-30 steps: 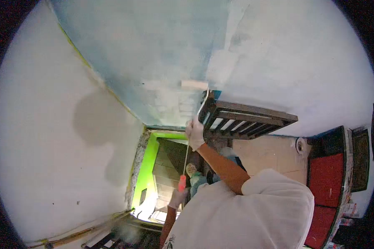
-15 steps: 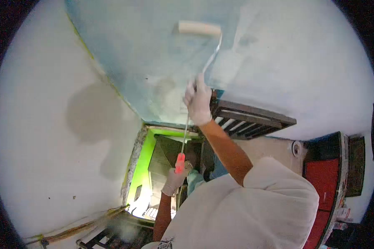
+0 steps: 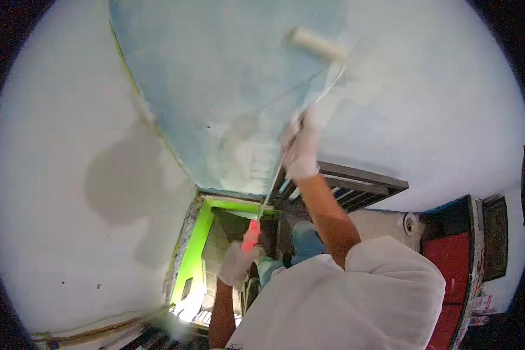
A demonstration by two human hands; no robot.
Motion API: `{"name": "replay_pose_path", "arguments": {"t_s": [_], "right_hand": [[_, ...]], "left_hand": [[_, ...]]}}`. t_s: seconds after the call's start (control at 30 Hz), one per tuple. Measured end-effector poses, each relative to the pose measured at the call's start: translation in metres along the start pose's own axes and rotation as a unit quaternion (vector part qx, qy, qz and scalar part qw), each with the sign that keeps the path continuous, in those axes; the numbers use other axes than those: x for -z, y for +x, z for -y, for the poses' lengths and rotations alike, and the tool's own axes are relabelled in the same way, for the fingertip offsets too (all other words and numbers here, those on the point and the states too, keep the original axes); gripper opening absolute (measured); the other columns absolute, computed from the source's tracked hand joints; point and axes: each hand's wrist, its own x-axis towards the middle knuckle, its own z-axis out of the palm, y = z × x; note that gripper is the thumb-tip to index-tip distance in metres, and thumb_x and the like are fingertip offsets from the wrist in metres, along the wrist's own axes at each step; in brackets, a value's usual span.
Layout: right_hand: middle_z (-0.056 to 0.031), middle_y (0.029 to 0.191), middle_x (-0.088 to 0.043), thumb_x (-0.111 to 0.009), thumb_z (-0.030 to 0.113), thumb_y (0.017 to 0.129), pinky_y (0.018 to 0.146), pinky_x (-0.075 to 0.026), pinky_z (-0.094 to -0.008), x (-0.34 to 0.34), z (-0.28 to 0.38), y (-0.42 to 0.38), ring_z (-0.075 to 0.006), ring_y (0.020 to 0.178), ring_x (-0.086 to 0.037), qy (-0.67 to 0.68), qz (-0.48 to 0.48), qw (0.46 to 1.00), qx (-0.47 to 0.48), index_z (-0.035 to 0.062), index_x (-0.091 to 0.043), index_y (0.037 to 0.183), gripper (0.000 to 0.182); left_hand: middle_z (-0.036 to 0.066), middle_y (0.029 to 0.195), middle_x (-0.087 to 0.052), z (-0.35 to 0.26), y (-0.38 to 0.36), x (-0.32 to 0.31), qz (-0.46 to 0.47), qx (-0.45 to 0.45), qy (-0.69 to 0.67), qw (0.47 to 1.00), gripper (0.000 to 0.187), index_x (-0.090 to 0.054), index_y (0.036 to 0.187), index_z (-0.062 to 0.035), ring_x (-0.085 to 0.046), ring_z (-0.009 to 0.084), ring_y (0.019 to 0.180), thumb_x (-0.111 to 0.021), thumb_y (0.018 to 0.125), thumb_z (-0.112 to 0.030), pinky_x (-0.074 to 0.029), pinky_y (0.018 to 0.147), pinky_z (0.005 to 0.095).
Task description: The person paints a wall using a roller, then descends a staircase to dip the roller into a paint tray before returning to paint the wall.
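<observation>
A paint roller (image 3: 318, 45) with a pale sleeve and a long thin metal rod lies over the wall (image 3: 262, 64), where a blue area meets a whiter one. My right hand (image 3: 302, 146), in a whitish glove, is wrapped round the rod below the roller's bend. Lower down, my left hand (image 3: 235, 262), gloved too, grips the red handle (image 3: 251, 235) at the rod's end. The roller head and both hands are somewhat blurred. From the handle the rod slants up and to the right.
A dark slatted wooden frame (image 3: 361, 185) stands against the wall beside my right forearm. Below is a doorway with a bright green edge (image 3: 193, 262). Red cabinet fronts (image 3: 447, 265) are at the right, near a round white object (image 3: 410, 224). A plain wall (image 3: 52, 192) fills the left.
The roller head has moved right and tilted, its right end lower. My right hand has shifted right with the rod; my left hand stays on the handle, slightly lower.
</observation>
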Motion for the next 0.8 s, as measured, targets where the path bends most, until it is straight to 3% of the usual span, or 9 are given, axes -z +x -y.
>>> {"name": "replay_pose_path", "arguments": {"t_s": [0.07, 0.13, 0.27, 0.37, 0.43, 0.5, 0.6, 0.73, 0.8], "right_hand": [[0.0061, 0.051, -0.036, -0.044, 0.039, 0.095, 0.036, -0.022, -0.0254, -0.019, 0.034, 0.011, -0.008, 0.038, -0.029, -0.002, 0.06, 0.998, 0.036, 0.0184, -0.041, 0.069, 0.033], [0.0065, 0.05, -0.034, -0.044, 0.039, 0.095, 0.037, -0.021, -0.0261, -0.031, 0.05, 0.015, -0.0083, 0.038, -0.027, 0.013, 0.082, 0.994, 0.072, 0.0201, -0.04, 0.067, 0.034], [0.0044, 0.046, -0.033, -0.044, 0.046, 0.096, 0.035, -0.021, -0.0265, 0.03, -0.027, 0.006, -0.0094, 0.037, -0.029, -0.017, -0.056, 0.998, 0.015, 0.0188, -0.041, 0.064, 0.042], [0.0029, 0.049, -0.036, -0.047, 0.029, 0.095, 0.034, -0.025, -0.0265, 0.108, -0.101, -0.022, -0.01, 0.035, -0.031, -0.068, -0.096, 0.987, -0.105, 0.0123, -0.046, 0.072, 0.029], [0.0053, 0.045, -0.029, -0.044, 0.052, 0.094, 0.034, -0.022, -0.0258, 0.135, -0.14, -0.033, -0.0103, 0.034, -0.028, -0.205, -0.08, 0.975, -0.037, 0.0151, -0.044, 0.063, 0.048], [0.0052, 0.046, -0.032, -0.046, 0.047, 0.095, 0.035, -0.022, -0.0265, 0.141, -0.145, -0.031, -0.01, 0.035, -0.029, -0.266, -0.1, 0.959, -0.006, 0.015, -0.043, 0.064, 0.045], [0.0055, 0.048, -0.035, -0.049, 0.041, 0.095, 0.036, -0.023, -0.0268, 0.091, -0.09, -0.023, -0.0093, 0.036, -0.03, -0.095, -0.141, 0.984, -0.052, 0.0156, -0.041, 0.063, 0.042], [0.0064, 0.047, -0.031, -0.044, 0.046, 0.095, 0.037, -0.021, -0.0271, 0.022, 0.007, 0.007, -0.0091, 0.038, -0.028, -0.033, 0.016, 0.999, 0.035, 0.0196, -0.04, 0.061, 0.043], [0.0071, 0.047, -0.029, -0.044, 0.046, 0.095, 0.038, -0.021, -0.0256, 0.006, 0.026, 0.003, -0.0084, 0.038, -0.027, -0.035, 0.003, 0.999, 0.027, 0.0192, -0.04, 0.064, 0.042]], "left_hand": [[0.02, 0.063, -0.062, -0.019, 0.022, 0.009, -0.064, -0.114, 0.077, 0.988, 0.034, -0.062, 0.073, 0.0051, -0.064, 0.0335, 0.06, -0.064, 0.072, -0.029, -0.045, 0.055, 0.0406], [0.021, 0.061, -0.061, -0.072, 0.026, 0.03, 0.042, 0.057, -0.06, 0.996, 0.04, -0.061, 0.072, 0.0066, -0.065, 0.0352, 0.064, -0.064, 0.072, -0.033, -0.046, 0.058, 0.0417], [0.024, 0.061, -0.059, 0.019, 0.024, -0.032, -0.013, -0.026, -0.015, 0.999, 0.04, -0.062, 0.072, 0.0048, -0.066, 0.0311, 0.065, -0.065, 0.072, -0.035, -0.047, 0.058, 0.0416], [0.015, 0.054, -0.055, 0.108, -0.011, -0.083, 0.03, 0.079, -0.042, 0.995, 0.036, -0.061, 0.068, 0.0033, -0.059, 0.0196, 0.056, -0.066, 0.074, -0.032, -0.045, 0.052, 0.0391], [0.011, 0.052, -0.053, 0.148, -0.03, -0.099, 0.053, 0.121, -0.127, 0.983, 0.035, -0.06, 0.067, 0.0033, -0.056, 0.016, 0.055, -0.065, 0.074, -0.031, -0.043, 0.051, 0.038], [0.006, 0.051, -0.051, 0.158, -0.045, -0.101, 0.064, 0.16, -0.212, 0.962, 0.034, -0.059, 0.065, 0.0033, -0.053, 0.0125, 0.054, -0.065, 0.073, -0.029, -0.042, 0.049, 0.037], [0.002, 0.052, -0.05, 0.083, -0.032, -0.06, 0.08, 0.124, -0.171, 0.974, 0.033, -0.057, 0.063, 0.0037, -0.05, 0.0109, 0.052, -0.064, 0.072, -0.027, -0.039, 0.047, 0.035], [0.003, 0.052, -0.051, -0.007, 0.01, -0.023, 0.083, -0.027, -0.093, 0.992, 0.032, -0.058, 0.063, 0.0038, -0.052, 0.012, 0.053, -0.064, 0.072, -0.026, -0.039, 0.047, 0.0342], [0.008, 0.053, -0.053, -0.048, 0.019, -0.013, 0.074, 0.092, -0.161, 0.98, 0.033, -0.059, 0.068, 0.0042, -0.055, 0.0157, 0.055, -0.064, 0.072, -0.028, -0.043, 0.052, 0.0365]]}}
